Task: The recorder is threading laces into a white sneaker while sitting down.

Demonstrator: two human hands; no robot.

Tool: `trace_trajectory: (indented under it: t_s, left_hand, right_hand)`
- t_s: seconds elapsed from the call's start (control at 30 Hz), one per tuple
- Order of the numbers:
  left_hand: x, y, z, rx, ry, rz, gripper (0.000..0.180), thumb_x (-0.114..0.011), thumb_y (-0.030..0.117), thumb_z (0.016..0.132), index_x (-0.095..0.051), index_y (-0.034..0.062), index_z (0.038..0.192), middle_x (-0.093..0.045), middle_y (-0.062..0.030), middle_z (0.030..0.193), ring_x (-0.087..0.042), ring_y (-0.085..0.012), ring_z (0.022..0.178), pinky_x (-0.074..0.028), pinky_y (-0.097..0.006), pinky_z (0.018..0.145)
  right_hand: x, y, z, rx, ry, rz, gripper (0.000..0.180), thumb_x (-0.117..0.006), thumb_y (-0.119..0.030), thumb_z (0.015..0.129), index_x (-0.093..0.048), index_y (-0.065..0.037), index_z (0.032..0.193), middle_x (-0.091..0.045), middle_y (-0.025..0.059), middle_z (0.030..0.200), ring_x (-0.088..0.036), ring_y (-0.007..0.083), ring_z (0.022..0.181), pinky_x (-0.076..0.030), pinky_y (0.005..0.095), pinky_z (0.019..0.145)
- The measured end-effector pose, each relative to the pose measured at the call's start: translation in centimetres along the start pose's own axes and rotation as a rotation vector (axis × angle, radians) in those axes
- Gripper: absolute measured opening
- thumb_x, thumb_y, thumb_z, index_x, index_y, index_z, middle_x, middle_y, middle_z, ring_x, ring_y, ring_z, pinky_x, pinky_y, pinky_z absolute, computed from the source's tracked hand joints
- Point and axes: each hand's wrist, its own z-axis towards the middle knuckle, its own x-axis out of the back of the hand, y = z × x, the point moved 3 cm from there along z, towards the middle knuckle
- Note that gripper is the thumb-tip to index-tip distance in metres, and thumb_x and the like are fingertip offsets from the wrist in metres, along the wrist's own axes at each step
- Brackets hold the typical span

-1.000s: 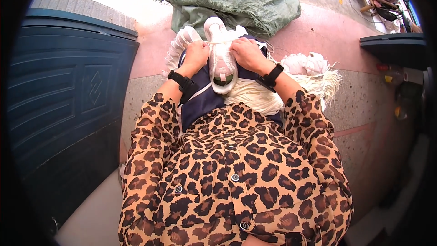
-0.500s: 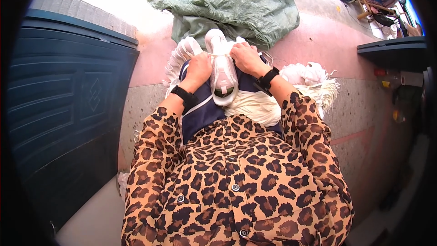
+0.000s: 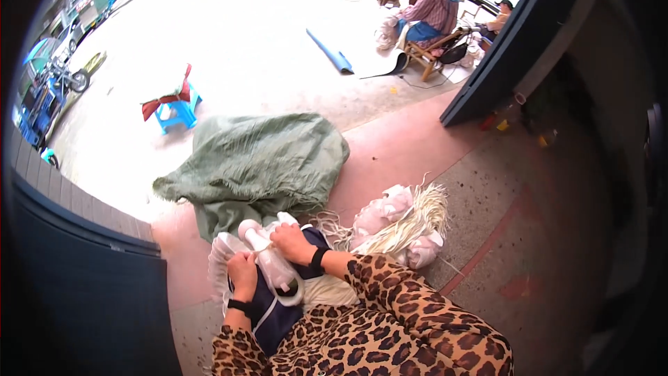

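Observation:
A white and pale pink shoe (image 3: 280,276) lies on my lap between my knees, its heel opening toward me. My left hand (image 3: 243,275) is closed at its left side, and my right hand (image 3: 293,244) is closed at its right side. A pale shoelace runs across the shoe between them; my fingers hide its ends. More white shoes (image 3: 221,254) stand in a row beyond my left knee. Cream laces (image 3: 330,290) lie across my lap under the shoe.
A green woven sack (image 3: 257,160) lies just ahead. To the right are a bundle of cream laces (image 3: 428,219) and pink-white pieces (image 3: 383,216). Dark doors (image 3: 83,271) flank me. A blue stool (image 3: 179,113) and seated people (image 3: 428,7) are outside.
The view has swung up and to the right, bringing the street and seated people into sight. Both hands stay closed at the shoe, slightly nearer its sides.

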Motion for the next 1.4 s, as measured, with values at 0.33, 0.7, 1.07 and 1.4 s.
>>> trace_trajectory:
  t_s: [0.33,0.7,1.07,1.4]
  left_hand:
    - [-0.1,0.9,-0.3,-0.198,-0.070,-0.020,0.029,-0.067,0.017,0.065,-0.056,-0.0041,0.082,-0.056,-0.0230,0.080,-0.054,-0.0387,0.078,-0.042,-0.043,0.068]
    - [-0.9,1.0,-0.3,-0.153,-0.148,-0.001,0.021,-0.052,0.009,0.065,-0.054,-0.0036,0.082,-0.055,-0.0234,0.079,-0.053,-0.0398,0.076,-0.042,-0.045,0.070]
    - [-1.1,-0.2,-0.3,-0.182,-0.198,-0.130,0.024,-0.050,0.008,0.064,-0.056,-0.0028,0.084,-0.057,-0.0219,0.080,-0.054,-0.0383,0.077,-0.043,-0.043,0.070]
    - [-0.6,1.4,-1.0,-0.294,-0.111,-0.066,0.023,-0.047,0.003,0.067,-0.056,-0.0014,0.088,-0.056,-0.0197,0.083,-0.054,-0.0361,0.079,-0.043,-0.041,0.071]
  right_hand:
    - [0.9,0.4,-0.3,0.141,-0.102,0.001,0.037,-0.060,-0.041,0.070,-0.063,-0.005,0.075,-0.056,0.0103,0.080,-0.049,0.0255,0.086,-0.036,0.0402,0.067]
    - [-0.9,0.6,0.4,0.129,-0.276,0.002,0.022,-0.051,-0.021,0.068,-0.063,-0.003,0.074,-0.056,0.0149,0.083,-0.052,0.0301,0.084,-0.038,0.0458,0.066]
    - [-0.8,1.0,-0.3,0.286,-0.147,0.016,0.014,-0.054,-0.017,0.067,-0.055,-0.006,0.074,-0.051,0.0093,0.077,-0.050,0.0250,0.079,-0.037,0.0391,0.061]
    - [0.9,1.2,-0.7,0.306,-0.159,0.055,0.017,-0.056,-0.017,0.066,-0.056,-0.004,0.077,-0.051,0.0096,0.080,-0.050,0.0254,0.080,-0.038,0.0390,0.062]
